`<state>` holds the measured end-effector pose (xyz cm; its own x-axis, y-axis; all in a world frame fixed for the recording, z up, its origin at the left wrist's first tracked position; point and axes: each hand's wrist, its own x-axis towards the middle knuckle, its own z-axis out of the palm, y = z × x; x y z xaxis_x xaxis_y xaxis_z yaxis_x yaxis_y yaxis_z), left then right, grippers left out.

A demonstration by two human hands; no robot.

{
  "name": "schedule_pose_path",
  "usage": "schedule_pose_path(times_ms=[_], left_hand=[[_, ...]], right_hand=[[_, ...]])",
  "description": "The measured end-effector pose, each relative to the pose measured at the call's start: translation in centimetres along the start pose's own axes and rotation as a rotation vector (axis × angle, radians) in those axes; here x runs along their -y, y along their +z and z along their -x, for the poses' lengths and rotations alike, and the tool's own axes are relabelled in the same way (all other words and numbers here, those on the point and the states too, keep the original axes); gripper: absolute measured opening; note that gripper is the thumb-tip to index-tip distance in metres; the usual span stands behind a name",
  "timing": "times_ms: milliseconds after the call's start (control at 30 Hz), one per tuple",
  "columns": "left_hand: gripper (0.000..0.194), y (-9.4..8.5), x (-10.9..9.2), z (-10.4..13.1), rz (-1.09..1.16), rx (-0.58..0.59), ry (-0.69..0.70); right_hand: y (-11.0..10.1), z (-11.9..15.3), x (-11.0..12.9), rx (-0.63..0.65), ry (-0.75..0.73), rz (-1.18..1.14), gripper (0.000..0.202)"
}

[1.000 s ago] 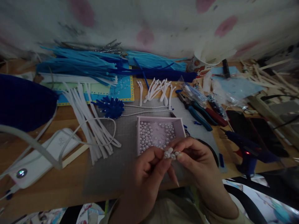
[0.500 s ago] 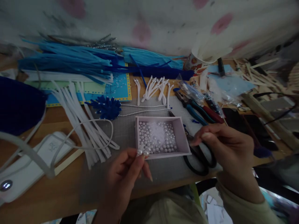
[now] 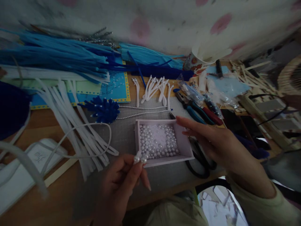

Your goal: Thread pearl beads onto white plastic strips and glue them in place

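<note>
Between the thumb and forefinger of my left hand [image 3: 125,179] is a small cluster of white pearl beads [image 3: 140,158], at the near left corner of the box. The pale pink box [image 3: 164,160] holds many loose pearl beads [image 3: 162,147] of mixed sizes. Over the box's right wall reaches my right hand [image 3: 213,141], its fingers extended and nothing visible in them. Behind the box lie white stems with pearl tips [image 3: 154,89]. A blue spiky piece [image 3: 101,110] has a silver bead string [image 3: 143,108] beside it.
Black-handled scissors [image 3: 202,160] lie partly under my right hand, with pliers [image 3: 191,110] behind it. White pipe cleaners [image 3: 77,128] and a cable lie left. Blue pipe cleaners [image 3: 58,56] and a paper cup [image 3: 195,62] stand farther back. Phones [image 3: 235,122] lie right.
My right hand has moved left to the box's right wall, and its pinched fingers have straightened. The view has shifted slightly. My left hand still holds the pearl cluster.
</note>
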<state>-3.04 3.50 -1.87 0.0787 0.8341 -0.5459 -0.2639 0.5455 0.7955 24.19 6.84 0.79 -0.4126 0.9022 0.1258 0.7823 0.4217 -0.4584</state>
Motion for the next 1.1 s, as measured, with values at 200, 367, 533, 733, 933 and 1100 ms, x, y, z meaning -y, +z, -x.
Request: schedule_pose_path(times_ms=[200, 367, 533, 733, 933, 1100], left_hand=[[0.036, 0.2, -0.1, -0.3, 0.015, 0.006, -0.003], [0.032, 0.6, -0.1, -0.2, 0.049, 0.015, 0.019], [0.028, 0.5, 0.0, -0.4, 0.028, 0.022, 0.055], [0.025, 0.1, -0.2, -0.4, -0.004, 0.094, 0.066], [0.025, 1.2, -0.3, 0.1, -0.008, 0.251, 0.059], [0.027, 2.3, -0.3, 0.4, -0.057, 0.344, 0.042]], right_hand=[[0.2, -2.4, 1.6, 0.145, -0.185, 0.418, 0.015], [2.1, -3.4, 2.4, 0.276, -0.142, 0.689, 0.021], [3.5, -3.8, 2.8, 0.293, -0.170, 0.720, 0.023], [1.9, -3.6, 1.7, 0.290, -0.174, 0.520, 0.016], [-0.3, -2.5, 2.8, 0.156, 0.116, -0.095, 0.011], [1.3, -1.8, 4.0, -0.115, 0.277, -0.417, 0.034]])
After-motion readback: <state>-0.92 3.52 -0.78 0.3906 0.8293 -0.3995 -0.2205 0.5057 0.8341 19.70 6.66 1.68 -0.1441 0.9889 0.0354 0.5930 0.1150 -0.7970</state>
